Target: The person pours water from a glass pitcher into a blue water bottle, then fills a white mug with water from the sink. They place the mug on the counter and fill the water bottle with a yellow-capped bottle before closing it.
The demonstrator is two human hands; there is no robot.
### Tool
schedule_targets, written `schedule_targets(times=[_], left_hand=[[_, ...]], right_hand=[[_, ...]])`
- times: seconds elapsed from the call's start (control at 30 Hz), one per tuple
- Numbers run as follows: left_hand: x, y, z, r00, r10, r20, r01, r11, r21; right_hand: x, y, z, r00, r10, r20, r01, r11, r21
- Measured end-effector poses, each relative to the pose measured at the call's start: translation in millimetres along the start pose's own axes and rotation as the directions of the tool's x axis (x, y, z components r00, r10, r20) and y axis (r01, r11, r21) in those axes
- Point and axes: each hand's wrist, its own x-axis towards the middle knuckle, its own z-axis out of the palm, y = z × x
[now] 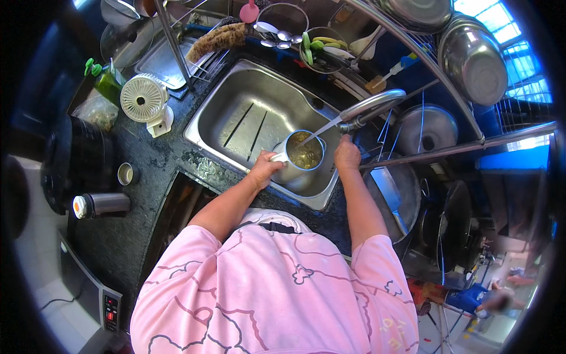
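My left hand point(265, 169) grips the handle of a white jug with a blue rim point(305, 150), held over the right part of a stainless steel sink point(239, 97). Water runs from the curved metal faucet point(373, 104) into the jug, which holds brownish, cloudy liquid with pieces in it. My right hand point(347, 154) is at the faucet's base, just below its metal valve point(349, 127); the fingertips are partly hidden, so its hold on the knob is hard to make out.
On the dark counter at left stand a white fan point(143, 99), a green pump bottle point(108, 82), a steel cup point(128, 173) and a lying thermos flask point(106, 205). A wire basket of utensils point(325, 51) is behind the sink. Metal rack bars point(460, 152) and pans are at right. A person point(468, 298) is far off.
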Motion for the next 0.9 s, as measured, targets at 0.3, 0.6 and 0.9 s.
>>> schedule_targets(times=[0.3,0.6,0.9], left_hand=[[-5,7,6,1.0,0.006,-0.03,-0.005,1.0,0.03],[-8,10,8,1.0,-0.01,-0.03,0.01,1.0,0.008],[-5,5,6,0.999,0.01,-0.032,-0.011,0.999,-0.03]], right_hand=[[-1,-1,-1,1.0,0.001,-0.009,-0.001,1.0,0.015],[-3,-5,-6,0.999,0.035,0.011,-0.035,0.998,0.045],[-2,-5,-4,1.0,0.009,-0.005,-0.009,1.0,0.008]])
